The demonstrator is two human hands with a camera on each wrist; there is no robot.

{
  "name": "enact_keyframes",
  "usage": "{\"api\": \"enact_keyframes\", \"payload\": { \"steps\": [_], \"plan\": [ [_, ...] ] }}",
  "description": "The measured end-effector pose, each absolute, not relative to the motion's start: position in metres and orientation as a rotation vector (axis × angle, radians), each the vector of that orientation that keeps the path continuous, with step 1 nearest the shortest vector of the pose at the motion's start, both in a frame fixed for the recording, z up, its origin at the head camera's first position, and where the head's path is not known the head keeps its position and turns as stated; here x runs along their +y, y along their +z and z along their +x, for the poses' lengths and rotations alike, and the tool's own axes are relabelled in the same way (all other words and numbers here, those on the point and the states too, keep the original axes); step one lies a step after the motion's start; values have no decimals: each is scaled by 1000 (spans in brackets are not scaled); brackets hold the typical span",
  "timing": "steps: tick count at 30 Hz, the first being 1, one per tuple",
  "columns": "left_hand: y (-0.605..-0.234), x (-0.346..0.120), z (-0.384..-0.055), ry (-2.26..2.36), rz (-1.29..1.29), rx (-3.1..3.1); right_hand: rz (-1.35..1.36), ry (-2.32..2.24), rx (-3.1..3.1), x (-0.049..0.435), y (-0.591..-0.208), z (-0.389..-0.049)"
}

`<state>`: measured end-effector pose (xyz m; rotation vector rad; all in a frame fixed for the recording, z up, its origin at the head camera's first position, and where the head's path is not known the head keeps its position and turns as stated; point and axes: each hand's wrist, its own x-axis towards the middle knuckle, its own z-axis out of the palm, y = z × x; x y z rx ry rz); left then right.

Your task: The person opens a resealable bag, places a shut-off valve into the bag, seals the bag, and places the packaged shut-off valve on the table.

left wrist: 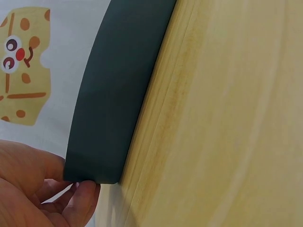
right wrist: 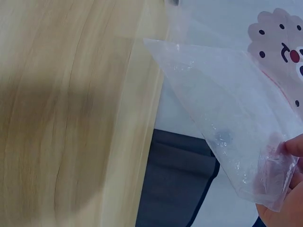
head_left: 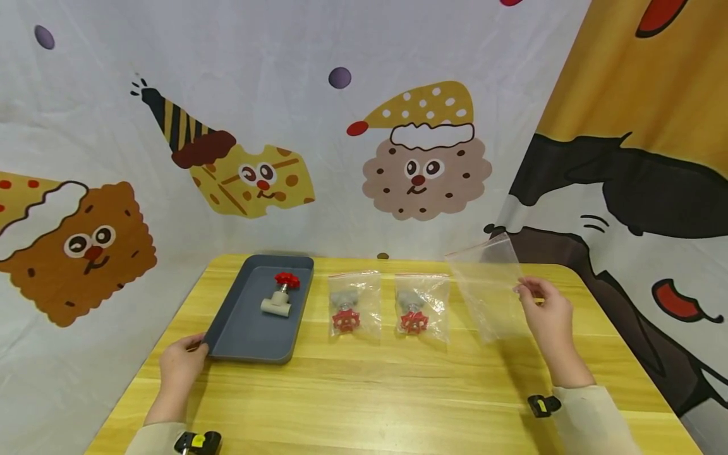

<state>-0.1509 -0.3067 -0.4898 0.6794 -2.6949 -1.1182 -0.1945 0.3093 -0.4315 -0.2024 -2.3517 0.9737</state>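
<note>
An empty bag point(head_left: 488, 294) is pinched by the right grip point(head_left: 550, 319), a tray point(head_left: 241, 335) by the left grip point(head_left: 182, 363). The valve point(head_left: 277, 306) is situated nearer the latter.

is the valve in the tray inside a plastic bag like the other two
No, the red-handled valve lies bare in the gray tray, with no bag around it.
</note>
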Motion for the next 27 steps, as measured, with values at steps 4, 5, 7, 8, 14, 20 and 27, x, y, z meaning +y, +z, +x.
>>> {"api": "enact_keyframes", "payload": {
  "steps": [4, 5, 7, 8, 14, 20, 27],
  "plan": [
    [-490, -308, -152, -1117, 666, -2704, -145, 974, -2298, 305, -429, -194],
    [-490, -308, -152, -1119, 661, -2711, -126, 979, -2287, 304, -429, -193],
    [-489, -309, -152, -1114, 650, -2734, -85, 980, -2268, 302, -427, -193],
    [-488, -308, -152, -1111, 643, -2745, -64, 983, -2259, 301, -427, -193],
    [-472, -294, -151, -1134, 576, -2734, 74, 987, -2197, 295, -422, -191],
    [-451, -257, -157, -1158, 420, -2524, 271, 941, -2164, 285, -414, -189],
    [-441, -207, -164, -1241, 30, -2496, 439, 907, -2180, 271, -411, -188]
  ]
}}
